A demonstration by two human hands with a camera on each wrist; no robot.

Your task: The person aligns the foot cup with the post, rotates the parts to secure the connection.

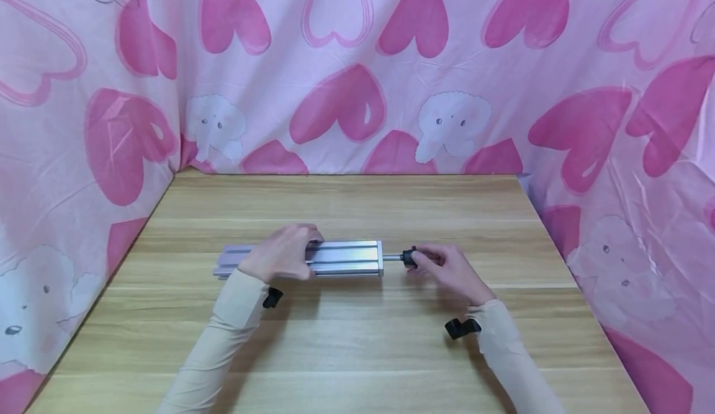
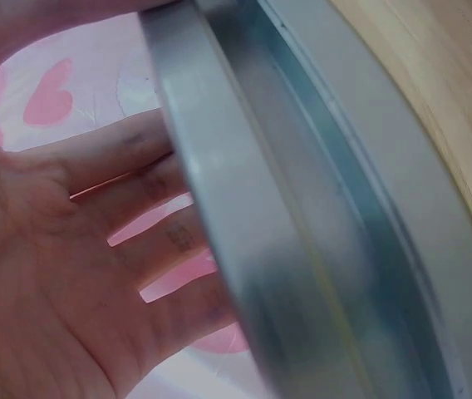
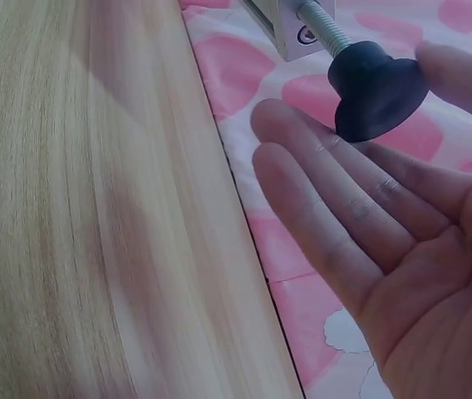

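Note:
A silver aluminium profile [image 1: 349, 259] with long grooves lies crosswise over the table, its near face large in the left wrist view. My left hand [image 1: 283, 254] grips it left of the middle, thumb on the near side and fingers over the far side. From the end plate [image 1: 380, 259] on its right end, a threaded rod [image 3: 326, 29] sticks out and carries a black knob [image 3: 377, 91]. My right hand [image 1: 449, 269] pinches this knob between thumb and fingers. In the right wrist view the thumb touches the knob's rim, while the other fingers [image 3: 319, 216] extend below it.
Beneath everything is a wood-grain table [image 1: 346, 346]. Pink curtains [image 1: 335, 103] with hearts and white animals surround its back and both sides. A black wrist mount [image 1: 462, 328] shows by the right sleeve, and another black mount [image 1: 272, 298] by the left.

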